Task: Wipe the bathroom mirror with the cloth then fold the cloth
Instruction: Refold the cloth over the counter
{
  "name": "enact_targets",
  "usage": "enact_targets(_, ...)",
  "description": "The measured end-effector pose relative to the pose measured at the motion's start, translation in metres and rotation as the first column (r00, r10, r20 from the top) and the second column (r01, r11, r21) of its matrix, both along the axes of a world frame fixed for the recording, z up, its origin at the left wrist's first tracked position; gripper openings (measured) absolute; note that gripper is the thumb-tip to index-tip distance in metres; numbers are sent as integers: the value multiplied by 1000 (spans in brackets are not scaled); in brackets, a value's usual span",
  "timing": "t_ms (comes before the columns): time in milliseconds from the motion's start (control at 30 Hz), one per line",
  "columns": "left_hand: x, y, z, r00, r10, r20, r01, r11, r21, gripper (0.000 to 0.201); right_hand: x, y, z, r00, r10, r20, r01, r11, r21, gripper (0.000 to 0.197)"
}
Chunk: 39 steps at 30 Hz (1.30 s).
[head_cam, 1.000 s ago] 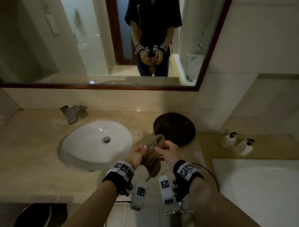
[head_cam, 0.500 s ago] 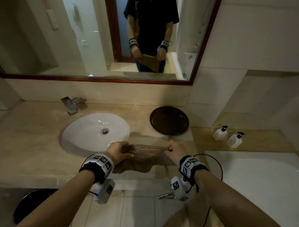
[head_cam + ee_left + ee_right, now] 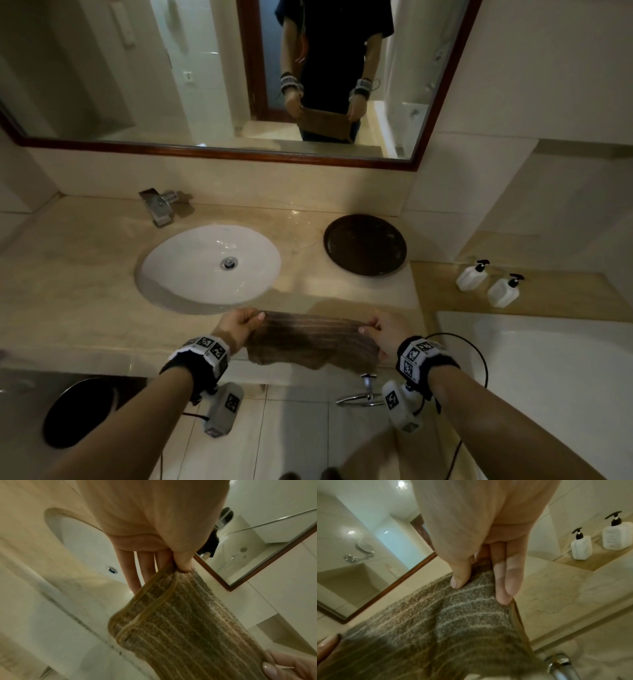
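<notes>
- Your left hand point(image 3: 236, 325) pinches one end of the cloth point(image 3: 308, 339), thumb pressed on top of the hem while the fingers lie underneath; the left wrist view shows two hemmed edges stacked at that corner, so the cloth is already doubled there.
- Your right hand point(image 3: 383, 330) pinches the opposite end the same way, thumb on top and fingers along the hem in the right wrist view.
- Between your hands the cloth stretches in a band, its top edge pulled fairly straight and the lower part sagging, hanging in the air just in front of the counter's point(image 3: 85, 291) front edge.
- Judging from this, you are in the folding part: the wiping looks finished, since the cloth is well away from the mirror point(image 3: 205, 85), though the pictures cannot confirm the glass is clean.
- One fold seems made; what is left is probably a second fold, bringing your hands together, then setting the cloth down.
- Beyond your left hand sits the basin point(image 3: 209, 267); beyond your right hand, a dark round tray point(image 3: 364, 245).
- Farther out past your right hand, two pump bottles point(image 3: 489, 282) stand on a ledge.
</notes>
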State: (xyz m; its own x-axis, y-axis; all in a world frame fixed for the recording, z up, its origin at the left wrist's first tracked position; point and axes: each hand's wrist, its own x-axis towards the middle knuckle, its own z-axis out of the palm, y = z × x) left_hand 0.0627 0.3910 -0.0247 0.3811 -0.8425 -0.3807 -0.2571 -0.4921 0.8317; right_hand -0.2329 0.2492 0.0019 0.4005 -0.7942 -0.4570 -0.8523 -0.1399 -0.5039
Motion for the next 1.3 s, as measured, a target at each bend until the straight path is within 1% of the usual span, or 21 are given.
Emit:
enact_targets(133,-2,3,-13,996,56,-62,-52,997,64,26,-2,-4,-11,997,54,-46,-55,998,-19,12)
enact_targets(200,-4,0,-14,998,37,44,-42,992,120,28,0,-7,-17,995,68,-78,-71,997,-38,2)
enact_targets(267,-5,-4,-14,975,-32,218,-11,981,195,33,2,-13,-25,990,84,-111,-89,995,-41,11)
enact_targets(333,-5,-10,-14,914,-141,381,34,961,275,40,8,-19,-32,988,79,-132,-85,996,-40,20)
enact_targets(400,-2,-18,-18,893,-170,417,28,945,326,43,16,-27,-42,994,19,-110,-22,999,-25,22)
enact_targets(433,-1,-24,-22,906,-152,395,12,942,336,42,19,-31,-47,995,-21,-101,19,1000,-21,22)
enact_targets(467,0,-30,-27,937,-107,333,-11,942,334,41,22,-35,-53,994,-46,-95,43,998,-34,22)
enact_targets(500,0,-37,-31,976,-4,217,-67,945,320,38,24,-39,-57,993,-63,-98,59,997,-44,23)
enact_targets(533,1,-44,-35,991,125,57,-137,940,314,34,27,-44,-62,992,-76,-97,72,996,-44,24)
enact_targets(567,1,-50,-39,963,249,-102,-203,922,331,29,29,-49,-64,992,-86,-93,83,996,-37,24)
enact_targets(600,2,-57,-42,913,341,-226,-251,903,347,26,31,-55,-68,992,-94,-85,92,995,-31,24)
enact_targets(633,5,-64,-46,871,393,-297,-278,890,361,26,34,-60,-71,991,-106,-79,105,994,-21,23)
enact_targets(733,11,-80,-60,815,448,-368,-320,877,359,33,39,-71,-77,990,-130,-56,130,991,5,22)
enact_targets(800,15,-88,-63,812,440,-383,-320,885,339,33,38,-75,-76,992,-128,-13,128,992,9,19)
enact_targets(900,20,-89,-57,876,351,-331,-253,918,304,25,32,-74,-72,997,-77,11,77,997,-17,16)
enact_targets(1000,22,-77,-54,955,217,-200,-160,950,267,20,22,-60,-72,1000,12,5,-12,998,-62,14)
enact_targets(1067,21,-63,-55,983,155,-102,-123,957,264,19,13,-42,-74,996,82,-25,-85,988,-129,14)
enact_targets(1133,17,-50,-60,996,91,-13,-84,959,272,19,3,-26,-81,990,128,-50,-135,973,-188,12)
enact_targets(1167,15,-44,-62,998,62,19,-65,959,277,21,-1,-18,-85,988,142,-60,-151,971,-185,12)
enact_targets(1233,9,-36,-66,998,23,60,-40,956,291,27,-7,-7,-93,979,181,-93,-193,970,-148,15)
enact_targets(1300,8,-34,-68,979,-67,193,-2,942,335,26,-9,-3,-94,973,198,-119,-212,971,-110,20)
